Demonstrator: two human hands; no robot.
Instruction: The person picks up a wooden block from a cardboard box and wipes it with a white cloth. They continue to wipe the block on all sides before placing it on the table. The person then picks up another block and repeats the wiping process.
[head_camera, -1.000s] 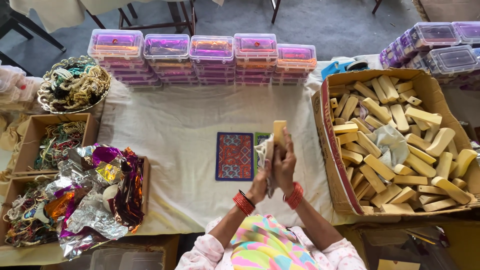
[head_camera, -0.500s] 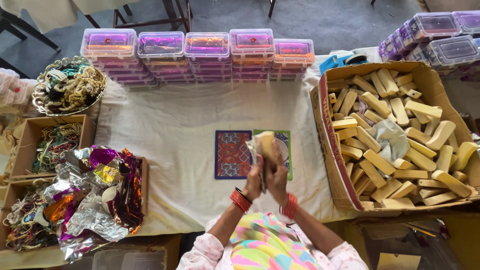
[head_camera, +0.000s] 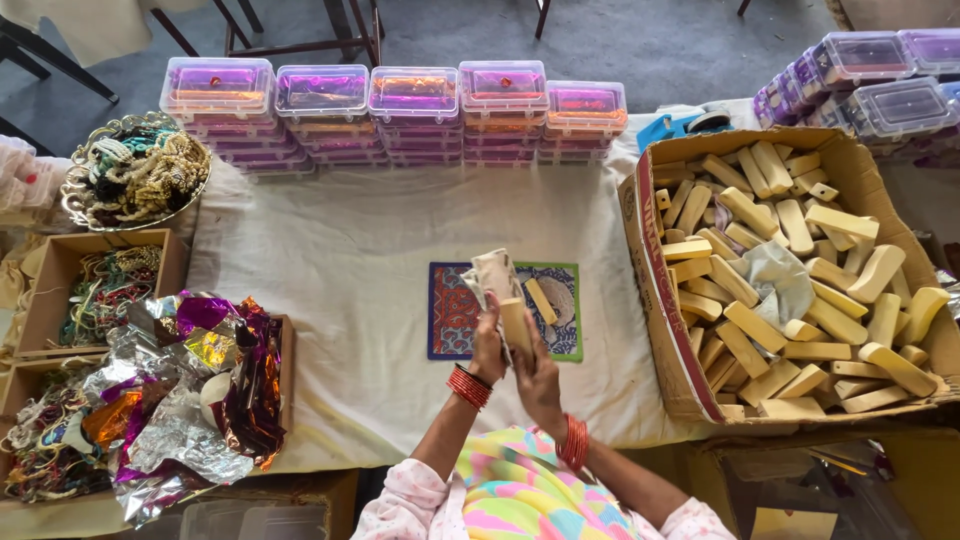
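Both hands meet above the patterned mat (head_camera: 455, 310) at the worktop's (head_camera: 350, 250) centre: the left hand (head_camera: 487, 345) grips a pale cloth (head_camera: 490, 275), the right hand (head_camera: 537, 370) closes on a small wooden block (head_camera: 515, 325), held upright against the cloth as if for wiping. At three o'clock, a cardboard box (head_camera: 660, 330) keeps more blocks within reach.

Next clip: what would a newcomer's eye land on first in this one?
Probably the cardboard box on the right, heaped with pale wooden blocks, and the row of stacked clear plastic cases with purple contents along the far edge of the table. At the centre, the left hand and right hand hold a wooden block and a cloth above a patterned mat, while crumpled shiny foil fills the left.
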